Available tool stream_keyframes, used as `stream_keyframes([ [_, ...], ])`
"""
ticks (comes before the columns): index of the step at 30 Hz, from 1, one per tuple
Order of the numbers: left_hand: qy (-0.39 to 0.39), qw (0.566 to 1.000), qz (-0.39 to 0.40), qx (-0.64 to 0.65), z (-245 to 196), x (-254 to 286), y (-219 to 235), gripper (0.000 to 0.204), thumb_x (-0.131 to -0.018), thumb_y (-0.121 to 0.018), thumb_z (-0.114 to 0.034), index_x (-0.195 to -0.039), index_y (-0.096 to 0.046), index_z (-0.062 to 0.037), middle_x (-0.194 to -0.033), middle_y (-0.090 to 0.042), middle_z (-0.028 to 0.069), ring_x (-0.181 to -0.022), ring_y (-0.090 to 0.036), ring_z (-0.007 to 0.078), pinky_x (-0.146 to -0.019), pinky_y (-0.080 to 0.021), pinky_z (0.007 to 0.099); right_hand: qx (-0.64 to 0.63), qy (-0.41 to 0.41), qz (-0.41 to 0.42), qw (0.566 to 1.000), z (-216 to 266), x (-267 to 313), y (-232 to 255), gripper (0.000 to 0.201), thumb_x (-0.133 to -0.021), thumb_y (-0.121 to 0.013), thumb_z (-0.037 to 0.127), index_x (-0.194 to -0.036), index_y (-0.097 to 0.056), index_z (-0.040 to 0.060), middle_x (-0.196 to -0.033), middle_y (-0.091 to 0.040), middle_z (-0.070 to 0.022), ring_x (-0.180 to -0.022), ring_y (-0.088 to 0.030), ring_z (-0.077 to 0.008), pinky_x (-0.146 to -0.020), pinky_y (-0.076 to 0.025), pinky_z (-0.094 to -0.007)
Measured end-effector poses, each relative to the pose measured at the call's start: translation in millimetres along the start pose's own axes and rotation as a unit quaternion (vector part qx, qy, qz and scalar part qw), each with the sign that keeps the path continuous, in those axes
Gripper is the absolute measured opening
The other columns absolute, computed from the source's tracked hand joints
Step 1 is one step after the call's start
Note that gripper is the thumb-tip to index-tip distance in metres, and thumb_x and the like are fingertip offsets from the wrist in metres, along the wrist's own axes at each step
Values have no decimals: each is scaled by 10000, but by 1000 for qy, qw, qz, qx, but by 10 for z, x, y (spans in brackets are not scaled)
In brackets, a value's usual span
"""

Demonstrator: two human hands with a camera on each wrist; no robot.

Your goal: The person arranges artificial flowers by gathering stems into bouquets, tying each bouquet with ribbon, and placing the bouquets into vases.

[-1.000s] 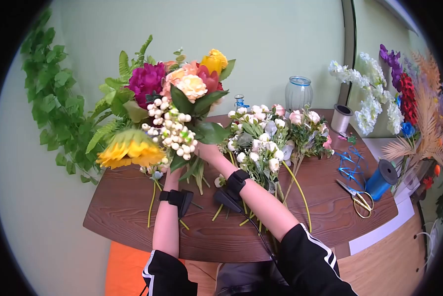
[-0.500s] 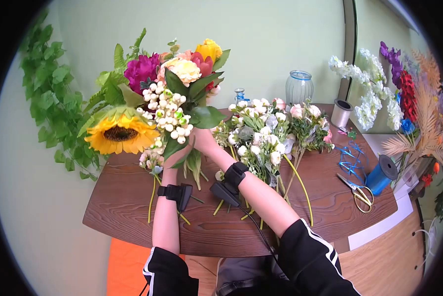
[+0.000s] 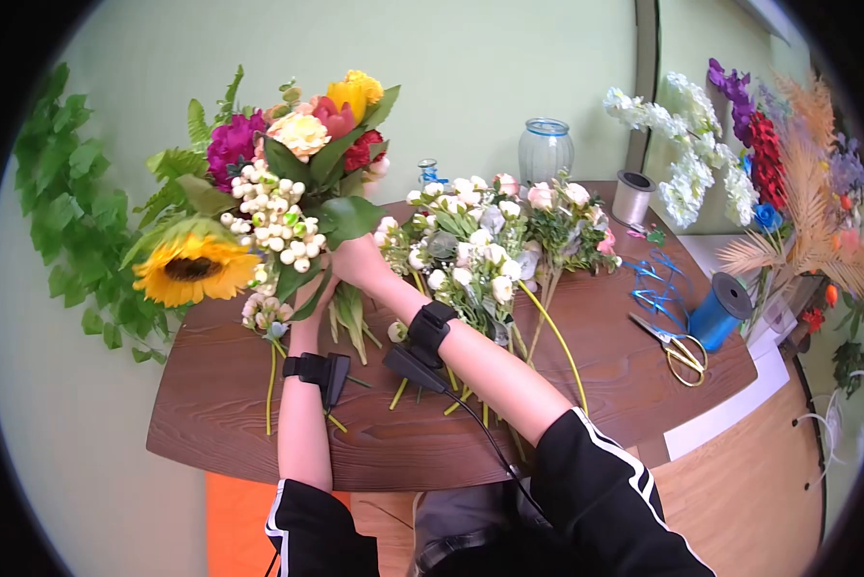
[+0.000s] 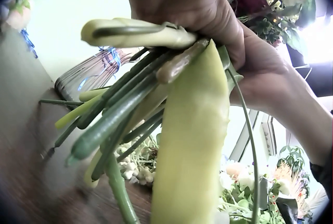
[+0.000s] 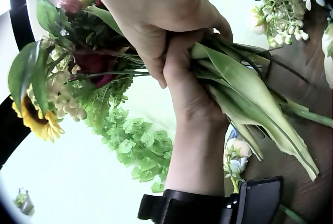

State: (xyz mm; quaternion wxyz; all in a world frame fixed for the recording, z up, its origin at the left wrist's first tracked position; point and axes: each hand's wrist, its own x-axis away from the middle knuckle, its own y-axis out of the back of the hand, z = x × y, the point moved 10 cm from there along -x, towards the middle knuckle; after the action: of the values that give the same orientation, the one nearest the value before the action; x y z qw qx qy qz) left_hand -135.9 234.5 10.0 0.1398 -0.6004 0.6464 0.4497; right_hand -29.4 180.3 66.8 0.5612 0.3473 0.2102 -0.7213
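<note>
A mixed bouquet, with a sunflower [image 3: 193, 267], white berries [image 3: 276, 213], a magenta bloom [image 3: 235, 149] and yellow and peach flowers, is held above the table's left part. My left hand [image 5: 190, 83] grips its bundled stems below the blooms. Across the same spot, my right hand [image 5: 156, 10] curls its fingers around the stems and against the left hand. Green stems [image 4: 112, 114] and long pale leaves [image 5: 255, 99] stick out beneath the hands. In the head view, the blooms and leaves partly hide the left hand.
White and pink flowers [image 3: 470, 250] lie mid-table, right of the bouquet. Behind them stand a glass jar [image 3: 546, 154] and a small bottle [image 3: 429, 173]. Ribbon spools [image 3: 721, 313], scissors [image 3: 677, 346] and loose blue ribbon [image 3: 658, 293] lie at the right.
The bouquet has turned in the hands, so the sunflower's dark centre now faces the head camera. Both hands keep hold of the stems. The head view has shifted to the right.
</note>
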Motion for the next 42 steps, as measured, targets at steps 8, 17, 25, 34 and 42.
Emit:
stream_keyframes([
  [8,166,955,45,243,-332,61,-106,248,-646,-608,-53,-880,-534,-24,-794,-541,6,-673,-499,80,-599,-404,202,274,-119,330,895,557,72,922,780,-620,-627,499,-1171,-395,-2,-1171,-440,-176,-1039,-461,-277,-870,-369,-301],
  [17,257,902,69,339,81,115,-250,227,-671,-597,-39,-889,-534,-36,-792,-532,-6,-669,-490,66,-583,-393,191,626,-281,279,672,94,488,3507,299,-681,-548,248,-857,-593,10,-794,-596,-155,-739,-576,-273,-656,-457,-329],
  [25,253,921,41,294,-475,172,-118,210,-661,-613,-54,-859,-547,-37,-780,-538,-9,-664,-491,72,-590,-396,202,629,-396,199,639,-714,1356,4516,226,-615,-616,193,-768,-617,26,-700,-618,-116,-650,-609,-238,-607,-492,-328],
  [34,240,916,50,319,-329,170,-140,187,-685,-609,-87,-855,-546,-45,-771,-537,-16,-669,-493,62,-592,-400,194,458,-426,132,769,-811,1213,4698,173,-759,-445,127,-707,-563,11,-554,-533,-63,-498,-553,-159,-397,-395,-275],
  [42,170,950,64,256,-216,71,-113,198,-687,-609,-90,-866,-539,-39,-775,-545,-3,-684,-507,71,-614,-411,201,345,-254,60,901,547,373,3376,208,-800,-481,244,-798,-584,64,-596,-424,38,-476,-362,-36,-377,-270,-185],
])
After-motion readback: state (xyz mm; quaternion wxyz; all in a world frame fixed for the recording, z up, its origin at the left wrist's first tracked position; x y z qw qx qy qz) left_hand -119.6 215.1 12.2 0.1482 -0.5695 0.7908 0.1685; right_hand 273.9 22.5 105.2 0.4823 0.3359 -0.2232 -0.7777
